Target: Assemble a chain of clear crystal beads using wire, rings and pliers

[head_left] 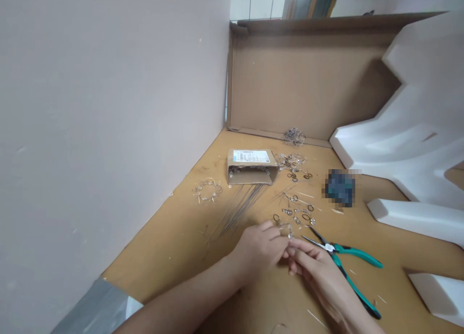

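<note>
My left hand (259,244) and my right hand (319,266) meet low over the tabletop, fingertips pinched together. A thin wire piece with clear beads (289,231) shows just above the fingertips, and both hands seem closed on it. How the fingers grip it is partly hidden. Beside my right hand lie long-nose pliers (329,247) with green handles, their jaws spread. Beyond the hands are several loose clear beads (297,220) and small dark rings (276,218). A bundle of straight thin wires (246,203) lies further left.
A small cardboard box (253,159) with a label lies on its side, opening toward me. Left of it is a beaded wire ring (208,190); tangled wire pieces (292,162) lie to its right. A wall (108,107), a cardboard panel (311,82) and white foam (402,213) surround the table.
</note>
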`<action>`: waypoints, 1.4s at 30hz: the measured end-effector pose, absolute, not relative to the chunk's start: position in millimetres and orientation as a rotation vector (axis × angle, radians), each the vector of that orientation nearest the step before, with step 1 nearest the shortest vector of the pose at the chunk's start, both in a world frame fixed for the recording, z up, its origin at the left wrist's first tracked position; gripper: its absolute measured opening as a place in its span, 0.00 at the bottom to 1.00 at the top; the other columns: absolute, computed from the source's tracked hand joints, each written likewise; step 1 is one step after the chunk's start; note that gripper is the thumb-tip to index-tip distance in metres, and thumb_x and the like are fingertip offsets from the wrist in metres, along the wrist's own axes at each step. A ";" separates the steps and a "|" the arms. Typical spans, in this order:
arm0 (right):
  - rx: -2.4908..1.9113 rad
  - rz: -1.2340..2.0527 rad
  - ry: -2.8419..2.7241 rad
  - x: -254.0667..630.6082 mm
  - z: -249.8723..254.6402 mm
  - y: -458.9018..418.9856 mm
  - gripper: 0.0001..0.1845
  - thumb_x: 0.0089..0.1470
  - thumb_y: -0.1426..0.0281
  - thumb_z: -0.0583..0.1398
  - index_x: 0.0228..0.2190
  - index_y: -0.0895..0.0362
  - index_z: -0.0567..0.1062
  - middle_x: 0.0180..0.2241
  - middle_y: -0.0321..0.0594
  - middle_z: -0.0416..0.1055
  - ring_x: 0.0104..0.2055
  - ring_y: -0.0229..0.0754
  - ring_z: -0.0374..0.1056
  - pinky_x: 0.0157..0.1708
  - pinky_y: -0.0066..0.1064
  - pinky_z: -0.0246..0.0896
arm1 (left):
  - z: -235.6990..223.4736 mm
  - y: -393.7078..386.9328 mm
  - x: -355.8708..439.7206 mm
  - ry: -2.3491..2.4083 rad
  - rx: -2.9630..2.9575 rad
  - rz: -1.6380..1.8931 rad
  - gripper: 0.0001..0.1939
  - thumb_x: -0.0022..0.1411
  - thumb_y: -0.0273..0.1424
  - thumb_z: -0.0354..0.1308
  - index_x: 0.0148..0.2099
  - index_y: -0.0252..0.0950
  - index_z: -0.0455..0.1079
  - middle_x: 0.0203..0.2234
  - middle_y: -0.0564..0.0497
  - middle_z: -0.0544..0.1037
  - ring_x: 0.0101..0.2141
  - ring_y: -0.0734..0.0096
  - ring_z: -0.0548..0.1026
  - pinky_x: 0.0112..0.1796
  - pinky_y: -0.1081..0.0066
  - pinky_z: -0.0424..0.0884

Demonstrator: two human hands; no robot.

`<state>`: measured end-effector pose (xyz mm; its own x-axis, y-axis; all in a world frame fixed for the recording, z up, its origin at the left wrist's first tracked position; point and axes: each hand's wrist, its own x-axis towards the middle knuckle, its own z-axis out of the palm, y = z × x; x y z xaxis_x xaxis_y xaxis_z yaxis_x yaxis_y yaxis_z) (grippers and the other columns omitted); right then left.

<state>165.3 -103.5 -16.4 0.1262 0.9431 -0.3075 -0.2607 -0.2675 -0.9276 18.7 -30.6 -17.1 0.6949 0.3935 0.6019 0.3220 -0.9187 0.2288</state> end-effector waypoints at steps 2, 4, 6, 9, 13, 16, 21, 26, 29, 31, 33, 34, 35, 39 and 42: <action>-1.393 1.333 -0.829 175.5 -9.8 -105.8 0.12 0.40 0.63 0.66 0.28 0.58 0.80 0.22 0.39 0.73 0.19 0.34 0.59 0.21 0.28 0.55 | -11.3 -27.6 17.5 0.675 2.528 0.996 0.11 0.61 0.28 0.50 0.29 0.35 0.71 0.22 0.52 0.71 0.27 0.74 0.66 0.30 0.74 0.63; -1.551 1.093 -0.894 188.7 -3.5 -107.4 0.13 0.41 0.60 0.65 0.24 0.57 0.80 0.18 0.37 0.70 0.18 0.35 0.58 0.20 0.28 0.54 | -6.6 -24.5 16.0 0.717 2.162 0.915 0.08 0.57 0.29 0.54 0.28 0.34 0.72 0.21 0.54 0.71 0.25 0.77 0.66 0.29 0.76 0.62; -1.649 0.817 -0.919 200.2 0.4 -107.4 0.12 0.41 0.58 0.64 0.23 0.55 0.79 0.20 0.38 0.70 0.24 0.40 0.63 0.25 0.30 0.58 | -4.6 -21.7 14.5 0.691 1.807 0.797 0.07 0.54 0.31 0.58 0.27 0.33 0.72 0.20 0.54 0.71 0.23 0.79 0.65 0.26 0.77 0.61; -1.578 0.797 -1.024 206.1 0.2 -105.2 0.16 0.41 0.61 0.65 0.34 0.52 0.78 0.38 0.43 0.74 0.40 0.49 0.67 0.39 0.35 0.61 | -5.3 -18.9 12.9 0.614 1.455 0.659 0.11 0.50 0.36 0.62 0.29 0.31 0.72 0.20 0.54 0.71 0.22 0.80 0.65 0.26 0.77 0.61; -1.387 1.140 -1.212 194.1 -4.6 -105.0 0.22 0.45 0.63 0.64 0.45 0.49 0.73 0.48 0.43 0.70 0.49 0.50 0.64 0.47 0.39 0.58 | -3.8 -18.0 12.0 0.580 1.302 0.616 0.15 0.46 0.40 0.64 0.29 0.31 0.71 0.20 0.55 0.71 0.22 0.80 0.66 0.28 0.76 0.62; -1.415 1.098 -1.221 184.3 -5.1 -107.0 0.14 0.44 0.63 0.64 0.36 0.50 0.77 0.39 0.41 0.74 0.43 0.48 0.67 0.43 0.37 0.61 | -0.8 -18.3 11.6 0.573 1.292 0.606 0.15 0.45 0.40 0.65 0.28 0.31 0.71 0.20 0.55 0.71 0.22 0.80 0.66 0.28 0.76 0.62; -1.441 1.043 -1.250 180.0 -4.3 -107.5 0.07 0.48 0.62 0.62 0.27 0.52 0.75 0.24 0.36 0.70 0.27 0.40 0.65 0.29 0.31 0.61 | -1.5 -18.5 10.9 0.566 1.339 0.540 0.13 0.47 0.38 0.63 0.30 0.32 0.72 0.20 0.56 0.71 0.22 0.81 0.64 0.27 0.77 0.60; -1.455 1.026 -1.280 176.1 -4.3 -108.2 0.10 0.50 0.60 0.59 0.27 0.53 0.73 0.19 0.33 0.65 0.23 0.38 0.60 0.23 0.28 0.55 | -1.7 -19.0 10.7 0.584 1.421 0.484 0.10 0.48 0.34 0.62 0.28 0.31 0.71 0.20 0.56 0.68 0.22 0.82 0.62 0.25 0.78 0.59; -1.474 1.007 -1.352 173.6 -2.0 -108.6 0.10 0.50 0.60 0.59 0.26 0.53 0.73 0.19 0.33 0.65 0.23 0.37 0.59 0.23 0.28 0.55 | 0.3 -19.0 11.0 0.604 1.529 0.483 0.07 0.49 0.31 0.61 0.27 0.31 0.72 0.21 0.55 0.69 0.23 0.81 0.63 0.25 0.79 0.59; -1.490 0.983 -1.366 173.5 -0.5 -108.9 0.10 0.49 0.60 0.60 0.25 0.53 0.73 0.20 0.34 0.65 0.23 0.38 0.60 0.23 0.29 0.55 | 1.7 -18.7 11.3 0.619 1.541 0.488 0.05 0.48 0.29 0.61 0.27 0.31 0.72 0.22 0.54 0.70 0.25 0.80 0.64 0.26 0.78 0.60; -1.507 0.954 -1.356 174.2 0.4 -109.4 0.10 0.49 0.61 0.60 0.25 0.53 0.73 0.21 0.35 0.66 0.24 0.39 0.61 0.24 0.29 0.56 | 2.6 -18.5 11.8 0.665 1.493 0.497 0.05 0.49 0.29 0.60 0.27 0.31 0.72 0.22 0.54 0.70 0.24 0.80 0.65 0.27 0.78 0.61; -1.512 0.940 -1.362 174.7 0.8 -109.7 0.09 0.49 0.61 0.59 0.25 0.53 0.74 0.21 0.35 0.67 0.24 0.39 0.61 0.24 0.29 0.56 | 2.8 -18.5 11.9 0.687 1.467 0.502 0.06 0.49 0.29 0.60 0.27 0.31 0.72 0.21 0.55 0.70 0.24 0.80 0.65 0.27 0.78 0.61; -1.515 0.928 -1.381 175.2 1.1 -109.9 0.09 0.49 0.62 0.59 0.25 0.53 0.74 0.22 0.35 0.67 0.25 0.39 0.61 0.24 0.29 0.56 | 2.9 -18.6 12.0 0.701 1.447 0.504 0.06 0.49 0.30 0.60 0.28 0.31 0.72 0.20 0.55 0.70 0.23 0.81 0.65 0.27 0.78 0.61; -1.516 0.876 -1.555 176.9 2.2 -109.7 0.07 0.50 0.65 0.58 0.24 0.52 0.75 0.22 0.36 0.69 0.25 0.41 0.62 0.27 0.31 0.58 | 3.8 -19.0 11.1 0.688 1.446 0.453 0.06 0.49 0.30 0.59 0.28 0.31 0.72 0.20 0.55 0.71 0.23 0.80 0.66 0.27 0.78 0.62; -1.533 0.866 -1.665 178.5 0.6 -109.5 0.07 0.50 0.66 0.58 0.24 0.52 0.75 0.22 0.36 0.69 0.26 0.41 0.63 0.28 0.32 0.58 | 4.0 -18.8 9.3 0.751 1.517 0.441 0.06 0.50 0.30 0.59 0.28 0.31 0.73 0.20 0.54 0.72 0.23 0.79 0.67 0.27 0.77 0.63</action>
